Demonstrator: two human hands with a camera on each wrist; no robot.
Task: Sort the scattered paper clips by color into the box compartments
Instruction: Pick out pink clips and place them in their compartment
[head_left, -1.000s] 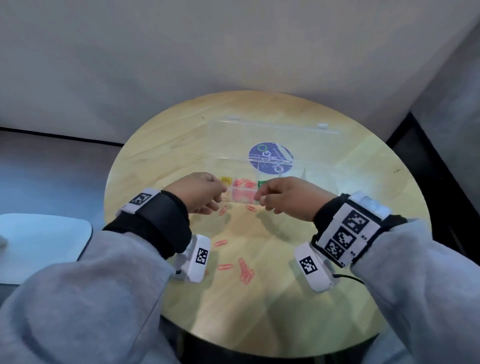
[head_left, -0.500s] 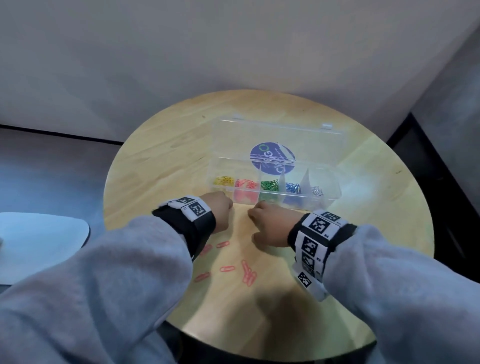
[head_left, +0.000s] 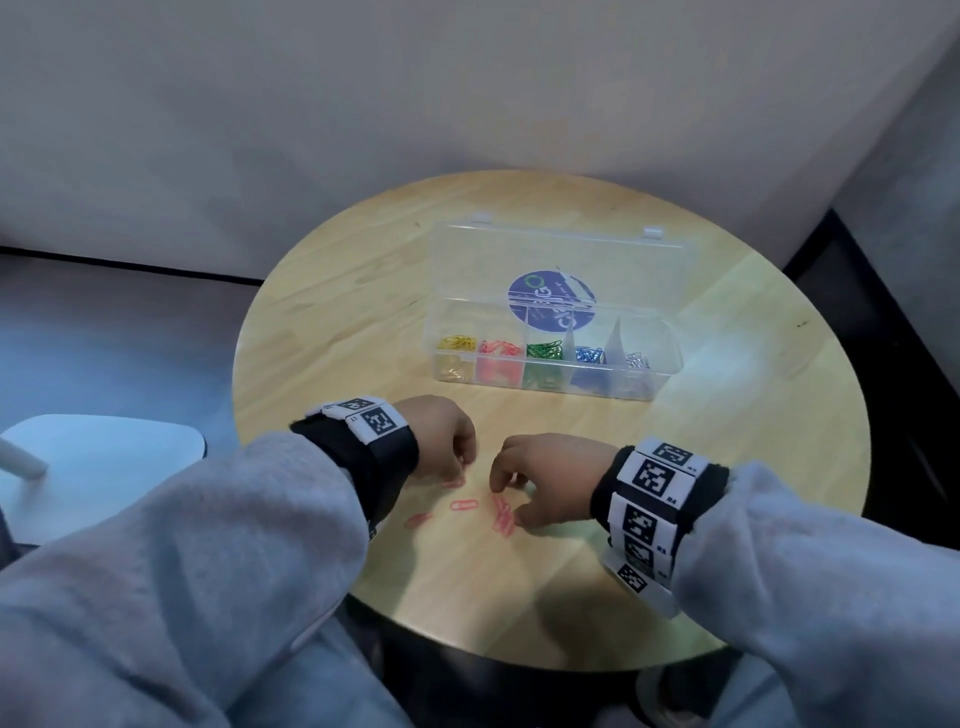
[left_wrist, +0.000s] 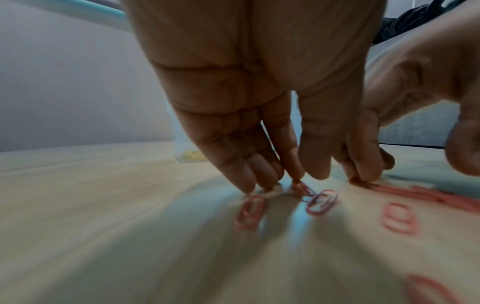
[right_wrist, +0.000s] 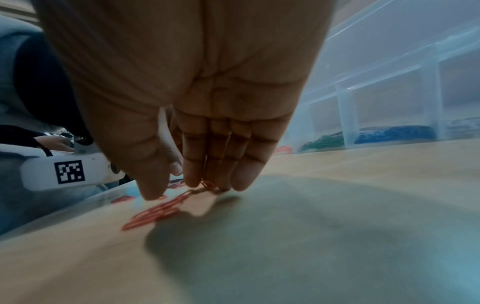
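A clear compartment box (head_left: 662, 387) stands open at the table's far side, holding yellow, red, green, blue and silver clips in separate cells. Several red paper clips (head_left: 464, 505) lie loose on the wood near me. My left hand (head_left: 460, 467) points its fingers down and pinches one red clip (left_wrist: 301, 188) against the table between thumb and index finger. My right hand (head_left: 506, 501) is just to the right of it. Its thumb and fingers (right_wrist: 192, 179) close on the end of a small pile of red clips (right_wrist: 155, 214).
The round wooden table (head_left: 753, 467) stands in a corner between grey walls. The box's lid (head_left: 556, 265), with a blue round sticker, stands up behind the cells. A white chair seat (head_left: 104, 457) is at the left, below table level.
Both hands have drawn back from the box's red cell toward me and come down onto the loose red clips. The box is now uncovered in the head view.
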